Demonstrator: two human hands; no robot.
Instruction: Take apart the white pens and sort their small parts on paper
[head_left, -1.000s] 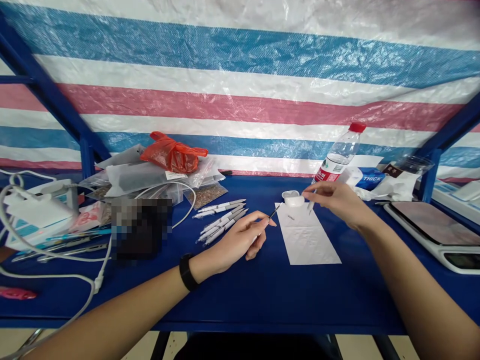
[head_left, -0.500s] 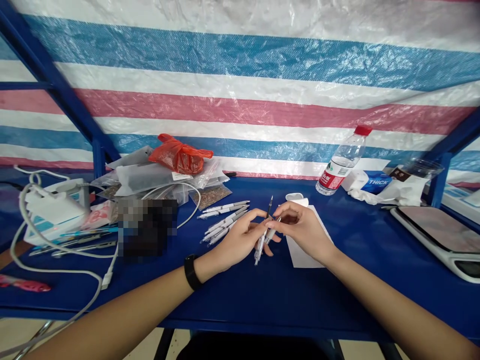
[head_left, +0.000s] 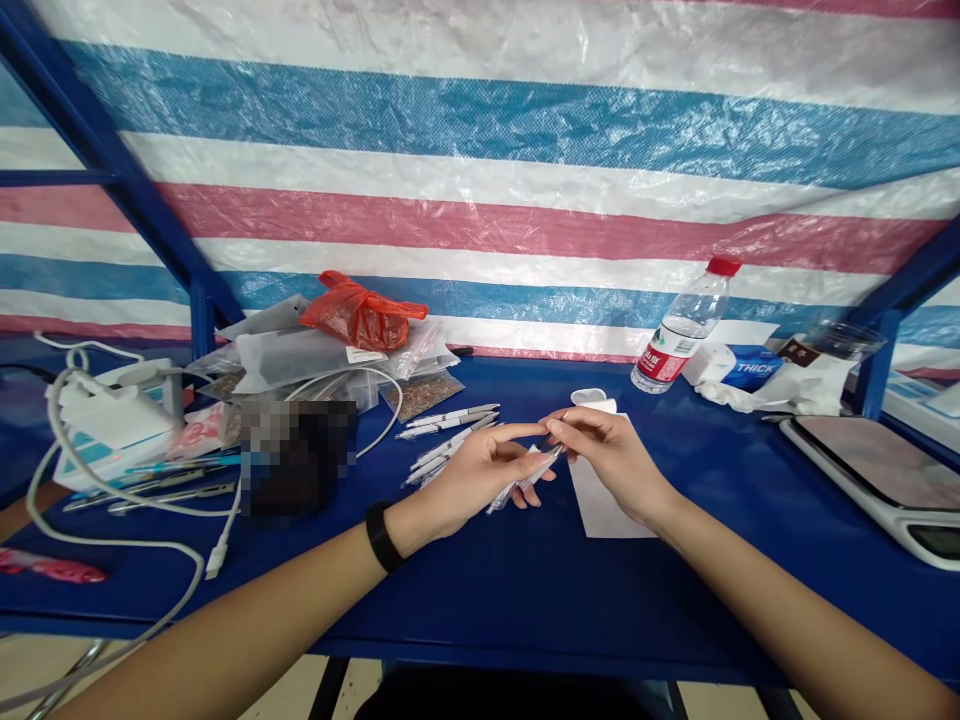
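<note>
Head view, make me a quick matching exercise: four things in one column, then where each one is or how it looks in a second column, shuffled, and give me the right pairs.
Column one
1. white paper sheet
2. bottle
3. pen parts
4. black wristband

Column two
A. held in the left hand
B. around the left wrist
C. flat on the table, partly hidden by the right hand
D. topped with a red cap

Right pairs: 1-C, 2-D, 3-A, 4-B
</note>
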